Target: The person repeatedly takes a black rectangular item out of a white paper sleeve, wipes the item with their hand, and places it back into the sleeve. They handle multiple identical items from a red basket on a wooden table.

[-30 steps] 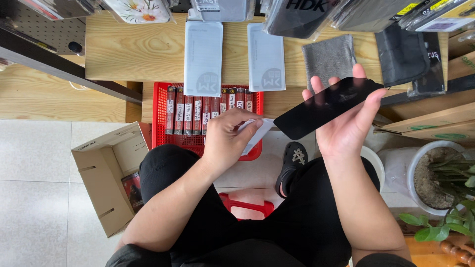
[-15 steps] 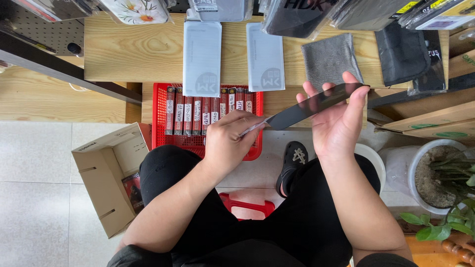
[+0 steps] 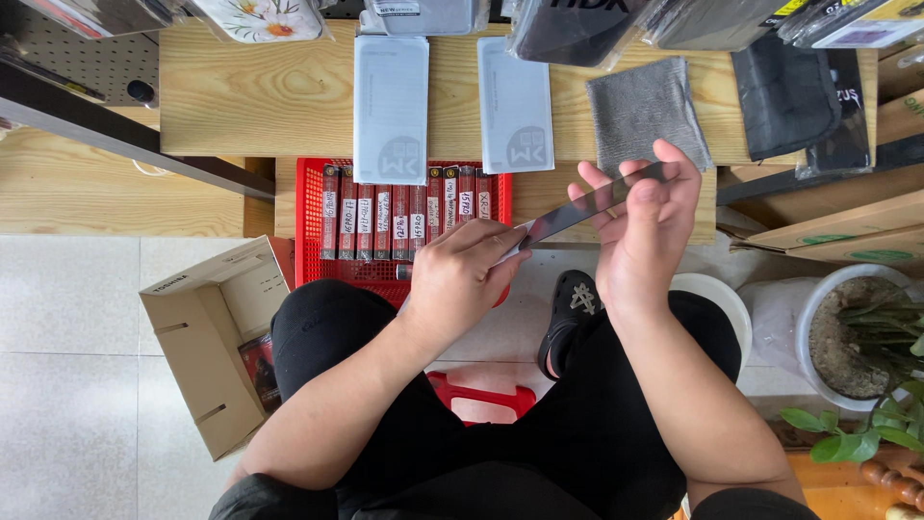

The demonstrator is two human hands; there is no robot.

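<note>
Here, seen from above, a seated person holds a thin, glossy black phone edge-on between both hands, above their lap and just in front of a pale wooden shelf. The right hand cradles its far end, fingers spread and curled around the slim slab. The left hand closes in a pinch at the near end, thumb and fingertips pressed on a clear film corner there. Behind the left hand sits a red plastic mesh basket of upright labelled boxes. On the shelf lie two flat grey-white packets and a soft grey cloth. An open cardboard box stands on the tiled floor at left.
</note>
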